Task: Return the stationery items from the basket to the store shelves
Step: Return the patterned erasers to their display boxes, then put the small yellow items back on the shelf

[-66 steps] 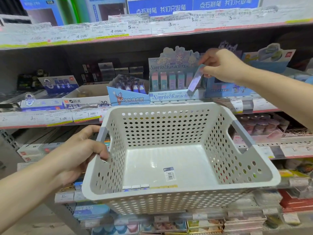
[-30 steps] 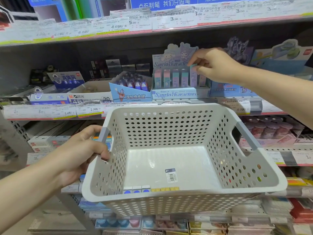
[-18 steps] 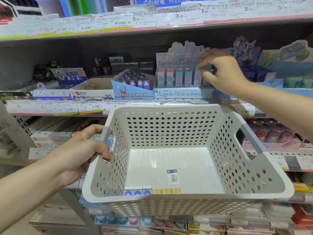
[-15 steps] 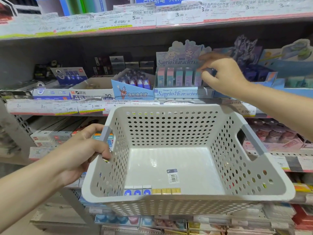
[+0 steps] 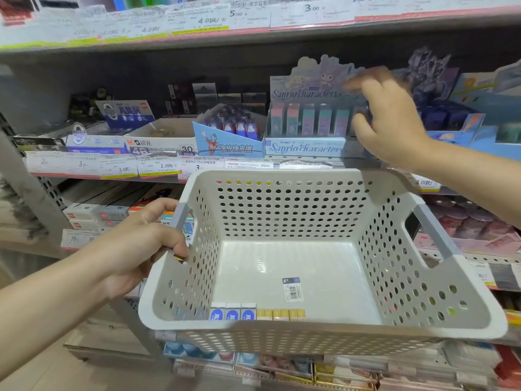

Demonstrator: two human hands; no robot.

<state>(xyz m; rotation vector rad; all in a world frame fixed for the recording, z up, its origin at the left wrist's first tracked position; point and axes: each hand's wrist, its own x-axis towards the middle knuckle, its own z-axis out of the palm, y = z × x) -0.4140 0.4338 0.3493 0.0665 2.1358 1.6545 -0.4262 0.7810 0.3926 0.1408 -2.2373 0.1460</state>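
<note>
We hold basket (image 5: pixel 318 328) in front of shelves (image 5: pixel 253 35); left hand (image 5: pixel 135 246) on its left handle. Small boxes (image 5: pixel 256 314) line its near wall inside. Right hand (image 5: pixel 386 117) up behind it, at display box (image 5: pixel 307 128) right end.

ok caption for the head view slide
Left hand holds the basket while the right hand reaches the Sanrio display box.

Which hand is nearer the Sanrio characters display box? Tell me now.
Right. The right hand is at the right end of the Sanrio characters display box, on the shelf. The left hand is lower, gripping the basket handle.
</note>
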